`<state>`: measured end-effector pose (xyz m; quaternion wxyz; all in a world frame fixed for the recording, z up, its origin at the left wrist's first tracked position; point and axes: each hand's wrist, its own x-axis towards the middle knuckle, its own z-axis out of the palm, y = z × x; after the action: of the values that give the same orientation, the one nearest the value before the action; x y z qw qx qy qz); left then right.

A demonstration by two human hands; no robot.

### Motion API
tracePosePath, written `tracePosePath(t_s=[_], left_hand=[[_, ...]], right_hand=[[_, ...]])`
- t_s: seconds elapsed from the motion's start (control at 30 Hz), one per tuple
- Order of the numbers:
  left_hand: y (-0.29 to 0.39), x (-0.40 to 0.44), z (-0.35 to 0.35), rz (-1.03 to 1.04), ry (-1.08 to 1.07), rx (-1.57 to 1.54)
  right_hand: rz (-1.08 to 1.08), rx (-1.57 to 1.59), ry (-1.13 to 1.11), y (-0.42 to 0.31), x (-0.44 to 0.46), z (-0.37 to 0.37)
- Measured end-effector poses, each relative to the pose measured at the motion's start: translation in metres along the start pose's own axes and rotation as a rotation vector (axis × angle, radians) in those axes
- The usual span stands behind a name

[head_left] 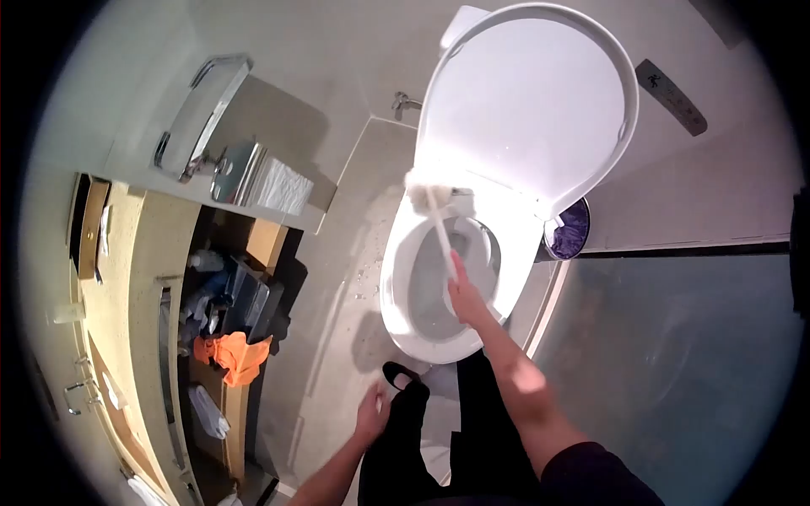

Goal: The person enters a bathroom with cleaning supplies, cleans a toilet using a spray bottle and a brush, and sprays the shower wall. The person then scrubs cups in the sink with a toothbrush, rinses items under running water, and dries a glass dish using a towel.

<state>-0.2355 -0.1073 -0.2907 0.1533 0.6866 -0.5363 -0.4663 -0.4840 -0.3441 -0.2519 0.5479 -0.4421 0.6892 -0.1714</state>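
My right hand (464, 295) is closed around the lower end of the white handle of a toilet brush (440, 226). The brush's pale, round head lies over the back left of the toilet (396, 287), near the hinge of the raised lid (531, 93). Its handle crosses above the open bowl. My left hand (372, 413) hangs low beside my left leg, fingers loosely apart, with nothing seen in it.
A wooden vanity (139, 337) with an open shelf stands on the left, an orange cloth (236, 356) hanging from it. Toilet paper (284, 187) and a metal rail (202, 118) are on the wall. Right of the toilet are a purple-lined bin (574, 229) and a glass panel (658, 363).
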Motion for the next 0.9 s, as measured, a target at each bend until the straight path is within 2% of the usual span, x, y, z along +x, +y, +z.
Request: tracePosePath(t_s=[0.03,0.1,0.17,0.23,0.3,0.37,0.43,0.5,0.57,0.63,0.73,0.8,0.9], left_hand=[[-0.008,-0.050,-0.016,-0.252,-0.178,-0.023],[-0.065,-0.138,-0.019,-0.242,-0.244,0.045],[-0.080,-0.164,-0.028,-0.261,-0.175,0.096],[-0.079,-0.169,-0.032,-0.338,-0.129,-0.018],[-0.081,-0.174,-0.027,-0.343,-0.165,0.021],[-0.085,-0.175,-0.021,-0.363,-0.174,0.027],[-0.089,-0.182,-0.013,-0.427,-0.175,-0.002],[-0.092,-0.187,-0.009,-0.426,-0.179,-0.016],[-0.093,-0.192,-0.004,-0.444,-0.175,-0.030],[-0.088,-0.194,0.001,-0.451,-0.184,-0.003],[-0.076,-0.186,0.009,-0.465,-0.204,0.029],[-0.072,-0.188,0.015,-0.501,-0.218,0.050],[-0.074,-0.192,0.027,-0.469,-0.219,0.036]], right_hand=[[-0.112,-0.100,0.005,0.018,-0.005,0.014],[-0.277,-0.221,-0.023,0.044,-0.036,0.033],[-0.330,-0.299,-0.089,0.075,-0.089,0.035],[-0.333,-0.436,-0.152,0.099,-0.145,0.030],[-0.048,-0.719,-0.254,0.109,-0.192,0.016],[0.126,-0.836,-0.297,0.135,-0.222,-0.014],[0.156,-1.092,-0.228,0.141,-0.236,-0.053],[0.326,-0.979,-0.154,0.139,-0.225,-0.097],[0.184,-0.987,0.048,0.141,-0.188,-0.134],[-0.148,-0.780,0.165,0.134,-0.118,-0.161],[-0.087,-0.608,0.179,0.091,-0.025,-0.172],[-0.035,-0.451,0.147,0.089,-0.025,-0.155],[-0.061,-0.474,0.061,0.128,-0.108,-0.118]])
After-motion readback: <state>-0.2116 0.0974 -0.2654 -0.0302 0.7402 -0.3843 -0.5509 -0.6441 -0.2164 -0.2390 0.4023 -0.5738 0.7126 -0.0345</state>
